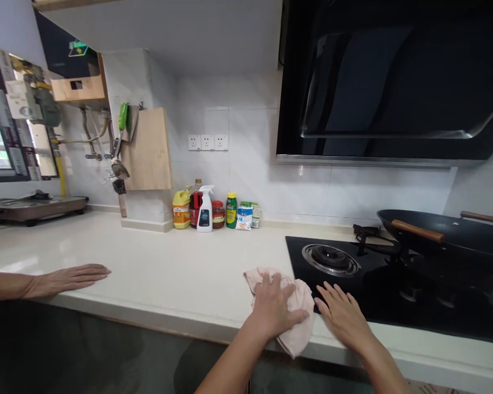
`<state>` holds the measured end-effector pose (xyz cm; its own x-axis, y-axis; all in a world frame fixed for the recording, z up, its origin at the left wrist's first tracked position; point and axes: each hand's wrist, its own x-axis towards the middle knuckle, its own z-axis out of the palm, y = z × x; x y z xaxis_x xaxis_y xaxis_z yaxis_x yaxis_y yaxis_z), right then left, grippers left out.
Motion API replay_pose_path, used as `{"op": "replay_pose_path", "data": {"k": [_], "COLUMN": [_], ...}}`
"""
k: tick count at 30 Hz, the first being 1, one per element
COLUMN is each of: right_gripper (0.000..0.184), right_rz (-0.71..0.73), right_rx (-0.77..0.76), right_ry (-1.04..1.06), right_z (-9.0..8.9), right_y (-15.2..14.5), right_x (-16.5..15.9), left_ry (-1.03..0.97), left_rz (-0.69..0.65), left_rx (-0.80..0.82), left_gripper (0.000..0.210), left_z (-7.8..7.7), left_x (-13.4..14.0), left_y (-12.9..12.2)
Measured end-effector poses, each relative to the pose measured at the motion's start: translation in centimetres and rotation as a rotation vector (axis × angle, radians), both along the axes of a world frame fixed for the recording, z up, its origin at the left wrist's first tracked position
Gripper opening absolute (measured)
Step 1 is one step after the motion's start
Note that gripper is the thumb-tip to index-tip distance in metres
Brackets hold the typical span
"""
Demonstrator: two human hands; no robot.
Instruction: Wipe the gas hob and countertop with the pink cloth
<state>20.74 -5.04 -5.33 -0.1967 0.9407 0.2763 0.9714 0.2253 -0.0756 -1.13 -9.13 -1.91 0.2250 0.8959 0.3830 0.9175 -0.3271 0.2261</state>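
Note:
A pale pink cloth (298,334) lies bunched on the counter's front edge at the left corner of the black gas stove (380,306), part of it hanging over the edge. My left hand (273,306) is on top of the cloth, its fingers curled into it and its thumb apart. Just right of the cloth, my right hand (343,314) rests palm down with fingers stretched out, the fingertips on the stove's front left corner and the heel over the counter edge. Nothing is in my right hand.
A co-worker's hand (72,279) lies flat on the white counter (168,268) at left. Against the wall stand a spray bottle (204,210), a yellow jug (181,210) and other condiments. A wok (456,235) sits on the stove's right side beneath the range hood (378,93).

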Motion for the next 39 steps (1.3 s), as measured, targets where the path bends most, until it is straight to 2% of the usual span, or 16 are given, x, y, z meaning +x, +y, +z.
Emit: {"op": "replay_pose_path", "data": {"k": [2, 5, 10, 13, 16, 18, 21, 23, 26, 29, 31, 33, 35, 39], "right_gripper": [0.062, 0.063, 0.063, 0.064, 0.063, 0.062, 0.065, 0.071, 0.078, 0.081, 0.080, 0.081, 0.081, 0.078], "right_rz": [-0.001, -0.002, 0.005, 0.017, 0.023, 0.030, 0.071, 0.149, 0.353, 0.489, 0.521, 0.546, 0.555, 0.539], "right_rx": [-0.005, -0.011, -0.011, 0.003, 0.026, 0.029, 0.000, -0.079, -0.278, -0.453, -0.511, -0.504, -0.452, -0.392], "right_ry": [-0.014, -0.031, -0.017, 0.015, 0.020, 0.016, 0.009, -0.002, 0.011, 0.002, -0.001, 0.038, 0.091, 0.119], "right_z": [-0.1, -0.2, -0.2, -0.5, -1.2, -1.7, -1.6, -0.3, 3.3, 7.0, 8.3, 8.4, 7.5, 6.0], "right_y": [0.0, 0.0, -0.2, -0.2, -0.1, -0.2, -0.4, -0.5, 0.1, 2.2, 4.2, 6.2, 7.6, 8.1], "right_x": [0.3, 0.5, 0.4, 0.5, 0.4, 0.2, -0.1, 0.1, 0.4, 0.3, -0.4, -1.3, -2.3, -3.3], "left_ry": [-0.005, 0.003, 0.071, 0.142, 0.194, 0.213, 0.224, 0.224, 0.217, 0.222, 0.236, 0.248, 0.254, 0.275], "left_rz": [0.012, 0.017, 0.180, 0.326, 0.452, 0.476, 0.428, 0.382, 0.326, 0.278, 0.256, 0.243, 0.240, 0.234], "left_rx": [0.030, 0.076, 0.081, 0.022, -0.074, -0.140, -0.233, -0.283, -0.312, -0.267, -0.210, -0.154, -0.104, -0.051], "left_gripper": [0.064, 0.054, 0.050, 0.053, 0.059, 0.061, 0.066, 0.069, 0.073, 0.072, 0.070, 0.067, 0.064, 0.062], "left_z": [-0.3, -0.4, 0.2, 1.0, 2.0, 2.7, 3.8, 4.4, 4.8, 4.4, 3.8, 3.2, 2.7, 2.3], "left_x": [-0.5, -2.7, -9.3, -13.7, -16.7, -17.8, -18.5, -18.6, -18.1, -16.7, -15.3, -13.9, -12.6, -10.5], "left_y": [-0.4, -1.4, -3.1, -3.8, -4.3, -4.4, -3.8, -2.7, -0.1, 3.4, 5.9, 8.4, 10.7, 15.2]}}
